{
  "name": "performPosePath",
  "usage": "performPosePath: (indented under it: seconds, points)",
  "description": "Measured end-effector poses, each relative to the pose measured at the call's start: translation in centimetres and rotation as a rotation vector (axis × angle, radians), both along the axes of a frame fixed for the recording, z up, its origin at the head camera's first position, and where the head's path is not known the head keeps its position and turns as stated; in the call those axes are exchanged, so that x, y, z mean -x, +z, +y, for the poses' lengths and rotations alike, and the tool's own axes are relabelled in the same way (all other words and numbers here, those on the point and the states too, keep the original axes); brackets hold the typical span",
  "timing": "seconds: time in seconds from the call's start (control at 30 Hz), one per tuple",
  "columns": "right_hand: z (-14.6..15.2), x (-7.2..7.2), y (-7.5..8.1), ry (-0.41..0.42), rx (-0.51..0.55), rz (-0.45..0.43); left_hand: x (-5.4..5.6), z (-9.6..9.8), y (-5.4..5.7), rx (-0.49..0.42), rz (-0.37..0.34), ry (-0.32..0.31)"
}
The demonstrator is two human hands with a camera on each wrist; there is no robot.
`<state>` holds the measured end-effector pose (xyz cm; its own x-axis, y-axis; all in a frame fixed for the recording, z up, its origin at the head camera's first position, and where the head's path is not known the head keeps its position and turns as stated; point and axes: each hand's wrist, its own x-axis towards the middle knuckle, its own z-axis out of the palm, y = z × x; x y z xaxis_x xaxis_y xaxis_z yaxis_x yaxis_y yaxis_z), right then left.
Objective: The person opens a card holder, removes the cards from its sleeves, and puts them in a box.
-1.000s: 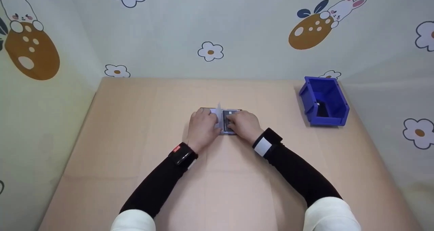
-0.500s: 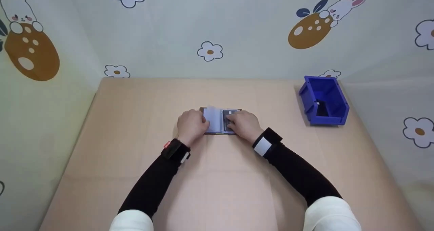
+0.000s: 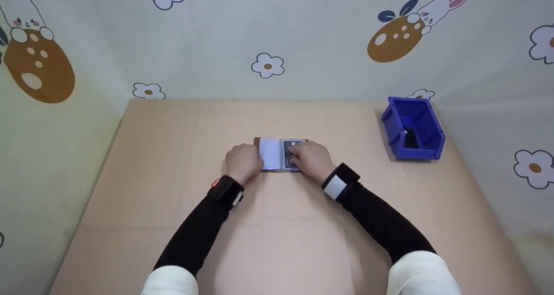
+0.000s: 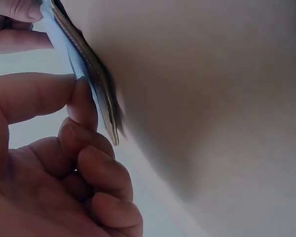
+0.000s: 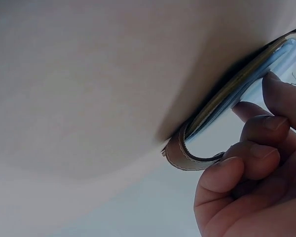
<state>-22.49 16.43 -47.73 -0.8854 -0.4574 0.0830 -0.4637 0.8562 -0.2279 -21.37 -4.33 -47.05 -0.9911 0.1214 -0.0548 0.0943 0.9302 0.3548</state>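
A small card holder (image 3: 272, 153) lies spread open on the table, whitish plastic sleeves on its left side and a dark card (image 3: 287, 157) under clear plastic on its right. My left hand (image 3: 243, 161) pinches the left side near its outer edge with thumb and forefinger, its other fingers curled. On the right side, my right hand (image 3: 317, 160) grips the sleeve with thumb and forefinger, partly covering the card. In the right wrist view a brown stitched strap (image 5: 180, 154) curves up from the holder's edge by the curled fingers. The left wrist view shows the brown cover (image 4: 99, 76) edge-on.
A blue bin (image 3: 417, 154) stands at the table's back right, with a black item (image 3: 410, 140) inside. The beige table (image 3: 181, 126) meets a wall hung with printed cloth (image 3: 207, 52) behind and at both sides.
The translucent sleeve that stood upright has been turned over and now lies flat on the left side. My left hand has moved left to the outer edge; the right hand stays put.
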Motion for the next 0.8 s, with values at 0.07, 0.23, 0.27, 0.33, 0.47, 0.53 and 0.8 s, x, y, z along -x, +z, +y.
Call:
performPosePath:
  seconds: [0.07, 0.23, 0.27, 0.33, 0.47, 0.53, 0.8]
  points:
    - [0.02, -0.02, 0.01, 0.0, -0.001, -0.003, 0.09, 0.04, -0.05, 0.014, -0.015, 0.003]
    - [0.05, 0.02, -0.04, 0.006, -0.003, -0.001, 0.24, 0.28, -0.07, 0.048, -0.031, 0.002]
    - [0.04, 0.03, -0.04, 0.007, -0.004, 0.0, 0.25, 0.34, -0.04, 0.059, -0.034, 0.002]
    - [0.03, 0.05, -0.06, 0.008, -0.005, 0.001, 0.26, 0.49, 0.09, 0.077, -0.039, 0.002]
    - [0.0, 0.01, -0.03, 0.001, -0.008, -0.004, 0.26, 0.8, 0.54, 0.129, -0.061, -0.005]
    - [0.0, -0.01, -0.01, -0.003, -0.012, -0.006, 0.31, 0.9, 0.65, 0.149, -0.075, -0.009]
    - [0.06, 0.05, 0.02, -0.001, -0.014, -0.011, 0.53, 1.01, 0.62, 0.181, -0.064, -0.003]
